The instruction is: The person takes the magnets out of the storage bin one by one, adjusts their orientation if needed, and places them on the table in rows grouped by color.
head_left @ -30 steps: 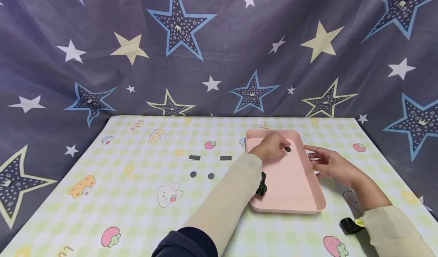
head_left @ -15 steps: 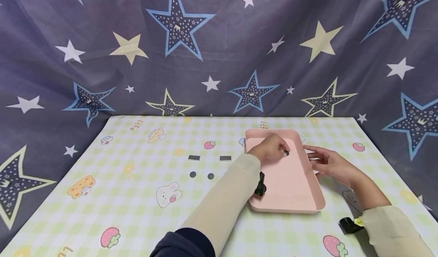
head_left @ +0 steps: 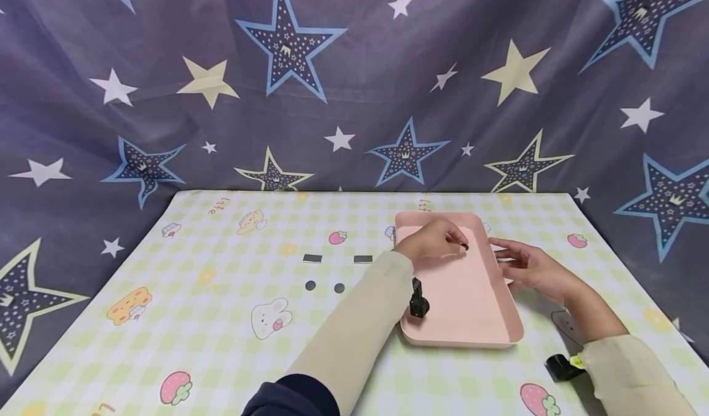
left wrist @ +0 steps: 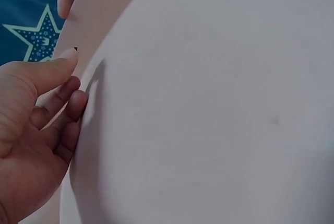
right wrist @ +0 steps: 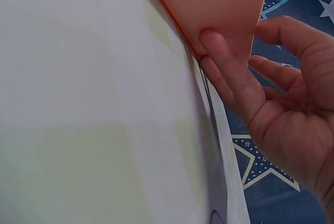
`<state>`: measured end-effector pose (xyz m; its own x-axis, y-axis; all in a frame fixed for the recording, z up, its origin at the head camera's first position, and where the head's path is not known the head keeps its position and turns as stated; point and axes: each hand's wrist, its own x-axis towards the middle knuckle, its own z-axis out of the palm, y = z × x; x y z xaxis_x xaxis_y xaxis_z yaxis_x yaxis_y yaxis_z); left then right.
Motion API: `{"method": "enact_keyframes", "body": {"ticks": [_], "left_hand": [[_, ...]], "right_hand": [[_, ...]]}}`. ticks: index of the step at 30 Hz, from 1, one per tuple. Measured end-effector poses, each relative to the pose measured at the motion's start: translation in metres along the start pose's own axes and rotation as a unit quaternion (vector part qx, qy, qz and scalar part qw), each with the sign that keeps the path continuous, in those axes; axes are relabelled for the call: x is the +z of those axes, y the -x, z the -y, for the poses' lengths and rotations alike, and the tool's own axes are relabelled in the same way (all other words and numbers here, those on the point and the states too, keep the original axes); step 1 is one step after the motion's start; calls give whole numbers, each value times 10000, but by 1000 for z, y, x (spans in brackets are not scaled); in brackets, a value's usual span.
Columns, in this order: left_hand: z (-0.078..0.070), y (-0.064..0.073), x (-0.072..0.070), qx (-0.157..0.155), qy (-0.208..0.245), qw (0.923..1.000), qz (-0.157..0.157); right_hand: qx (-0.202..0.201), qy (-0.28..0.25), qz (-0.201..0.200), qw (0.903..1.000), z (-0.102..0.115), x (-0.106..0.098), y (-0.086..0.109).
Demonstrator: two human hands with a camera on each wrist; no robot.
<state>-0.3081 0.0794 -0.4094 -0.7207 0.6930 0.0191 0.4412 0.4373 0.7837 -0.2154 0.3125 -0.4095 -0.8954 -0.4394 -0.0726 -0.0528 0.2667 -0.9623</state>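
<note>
In the head view my left hand [head_left: 434,240] reaches into a shallow pink tray [head_left: 471,305]. Thumb and fingertips pinch a small dark disc [head_left: 464,247] over the tray's far right part. Only a dark sliver of the disc [left wrist: 75,49] shows past the thumb tip in the left wrist view. My right hand [head_left: 537,272] stays outside the tray on its right. Its fingers, loosely extended, rest against the outer wall and rim of the tray [right wrist: 224,4] in the right wrist view. Two similar discs, one dark disc [head_left: 311,285] and another [head_left: 340,288], lie on the tablecloth left of the tray.
Behind the loose discs lie two flat dark rectangles, a left one [head_left: 312,259] and a right one [head_left: 362,260]. The checked tablecloth [head_left: 210,317] covers the table up to a star-patterned curtain [head_left: 354,84]. A black wrist device [head_left: 419,299] overlaps the tray's left side.
The disc's round face, visible earlier, has turned so that only a dark edge shows at my left fingertips. My right hand keeps its place at the tray wall. The head view shifts slightly.
</note>
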Motion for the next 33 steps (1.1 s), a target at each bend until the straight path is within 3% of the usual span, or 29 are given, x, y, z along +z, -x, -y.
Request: {"method": "enact_keyframes", "body": {"ticks": [7,14,23,33], "left_hand": [[-3,1,-5,-137,312,9994,-23],[-6,6,-13,-42,633,9980,-26],[-3,16,-18,135,465,9986,-210],[-12,24,-26,62,992,9940,-450]], "right_hand": [[29,65,-47,10000,2,0,0],[84,96,-77,9999,2,0,0],[258,107,-17,9996,0,5,0],[299,217,-115,9993,1,2,0]]}}
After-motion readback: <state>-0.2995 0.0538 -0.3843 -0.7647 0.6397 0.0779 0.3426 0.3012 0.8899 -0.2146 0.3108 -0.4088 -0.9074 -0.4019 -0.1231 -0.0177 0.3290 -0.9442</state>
